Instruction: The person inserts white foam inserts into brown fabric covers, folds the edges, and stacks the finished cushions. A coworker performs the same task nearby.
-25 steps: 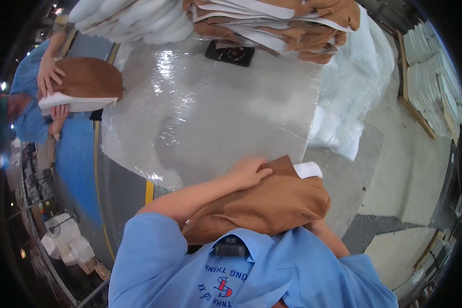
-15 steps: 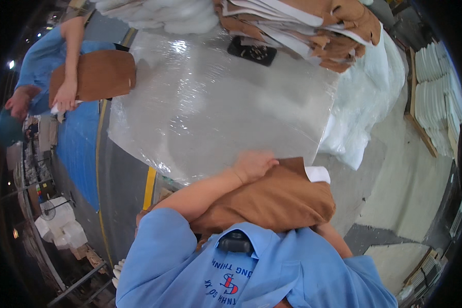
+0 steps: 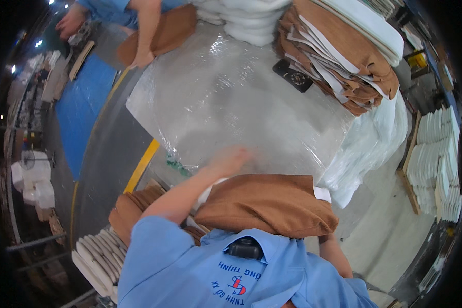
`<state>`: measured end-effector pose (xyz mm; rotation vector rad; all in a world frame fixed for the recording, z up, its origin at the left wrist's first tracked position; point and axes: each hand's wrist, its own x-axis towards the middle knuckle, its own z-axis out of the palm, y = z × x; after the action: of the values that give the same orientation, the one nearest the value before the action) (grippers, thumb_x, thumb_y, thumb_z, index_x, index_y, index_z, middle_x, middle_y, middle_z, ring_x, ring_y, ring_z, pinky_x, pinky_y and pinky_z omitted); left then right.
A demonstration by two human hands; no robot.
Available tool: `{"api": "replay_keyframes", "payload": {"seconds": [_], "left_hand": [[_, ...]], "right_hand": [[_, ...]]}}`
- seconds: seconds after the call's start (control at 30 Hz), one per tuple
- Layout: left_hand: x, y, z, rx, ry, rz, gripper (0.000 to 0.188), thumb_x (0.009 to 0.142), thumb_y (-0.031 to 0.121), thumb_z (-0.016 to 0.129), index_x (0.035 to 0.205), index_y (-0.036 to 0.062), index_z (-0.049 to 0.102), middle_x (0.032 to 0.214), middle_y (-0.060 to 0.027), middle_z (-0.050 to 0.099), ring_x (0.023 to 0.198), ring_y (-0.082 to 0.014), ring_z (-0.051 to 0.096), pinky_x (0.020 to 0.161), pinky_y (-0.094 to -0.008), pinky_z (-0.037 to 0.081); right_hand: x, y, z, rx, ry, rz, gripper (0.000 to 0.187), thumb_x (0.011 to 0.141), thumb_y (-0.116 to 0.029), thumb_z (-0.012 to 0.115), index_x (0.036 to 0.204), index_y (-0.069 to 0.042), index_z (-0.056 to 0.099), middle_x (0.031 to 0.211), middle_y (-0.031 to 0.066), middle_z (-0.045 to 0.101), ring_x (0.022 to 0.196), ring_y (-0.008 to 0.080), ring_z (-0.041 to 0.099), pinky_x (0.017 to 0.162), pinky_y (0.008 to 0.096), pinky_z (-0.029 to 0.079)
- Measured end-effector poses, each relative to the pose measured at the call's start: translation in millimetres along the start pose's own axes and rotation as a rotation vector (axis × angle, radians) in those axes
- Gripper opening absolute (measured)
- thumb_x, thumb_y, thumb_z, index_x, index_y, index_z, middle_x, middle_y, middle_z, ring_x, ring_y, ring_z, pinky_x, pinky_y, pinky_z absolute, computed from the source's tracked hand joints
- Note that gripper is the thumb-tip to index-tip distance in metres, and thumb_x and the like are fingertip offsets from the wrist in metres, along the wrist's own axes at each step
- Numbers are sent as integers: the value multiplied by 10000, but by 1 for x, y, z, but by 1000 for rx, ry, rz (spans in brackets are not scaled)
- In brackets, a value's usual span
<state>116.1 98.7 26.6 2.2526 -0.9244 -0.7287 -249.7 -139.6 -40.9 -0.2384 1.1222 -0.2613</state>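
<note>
A padded brown fabric cushion cover (image 3: 264, 205) is against my chest, with a strip of white lining (image 3: 321, 193) showing at its right edge. My left hand (image 3: 236, 158) is over the table just beyond the cover's far edge, apart from it; motion smears its fingers. My right forearm (image 3: 334, 254) runs up beneath the cover's right end, and the cover hides that hand. Below my left forearm, more brown covers (image 3: 133, 208) lie in a pile.
A plastic-wrapped table (image 3: 226, 108) spreads ahead. On it are a stack of brown and white covers (image 3: 339, 56), white padding (image 3: 246, 23) and a dark patterned object (image 3: 292, 75). At far left a co-worker's hand (image 3: 141, 59) touches a brown cushion (image 3: 172, 33). White pads (image 3: 100, 256) stand at lower left.
My left hand has come off the cover's far edge and moved slightly left. The view has turned, showing more piled covers at left. The co-worker and cushion appear nearer the table.
</note>
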Motion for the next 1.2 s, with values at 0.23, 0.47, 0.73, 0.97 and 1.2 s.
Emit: {"api": "replay_keyframes", "payload": {"seconds": [0.23,0.47,0.73,0.97,1.2], "left_hand": [[-204,-70,-26,102,-196,-560,311,988,328,686,1178,84,722,1078,-161,759,1016,-313,727,909,-431,556],[-182,15,73,-668,-121,-246,327,1000,252,707,1265,65,665,1183,-136,720,1102,-230,686,974,-390,535],[-101,69,82,-1327,290,-54,369,1014,196,720,1328,41,603,1254,-104,687,1156,-166,646,1014,-359,519],[12,185,28,-947,267,61,474,1003,386,746,1225,-7,603,1061,-137,719,1041,-179,679,912,-361,536],[77,257,5,-602,-273,194,600,924,537,787,1142,-11,680,974,-98,734,891,-155,651,804,-347,542]], "right_hand": [[10,-97,124,-1270,-184,-502,478,1011,-480,669,1251,-67,678,979,59,698,878,150,647,797,314,516],[6,52,263,-2308,-820,-446,590,994,-595,623,1195,-43,667,1086,201,730,1020,327,697,925,440,540],[-32,24,253,-1190,-647,-67,498,1036,-499,592,1278,-70,662,1211,142,739,1084,306,707,970,433,555],[-80,-66,224,-409,-697,-39,406,1069,-376,557,1343,-83,617,1280,115,701,1143,261,678,988,417,552],[-80,-46,192,236,-598,-186,348,1102,-254,521,1408,-96,572,1348,88,663,1202,215,650,1005,401,550]]}}
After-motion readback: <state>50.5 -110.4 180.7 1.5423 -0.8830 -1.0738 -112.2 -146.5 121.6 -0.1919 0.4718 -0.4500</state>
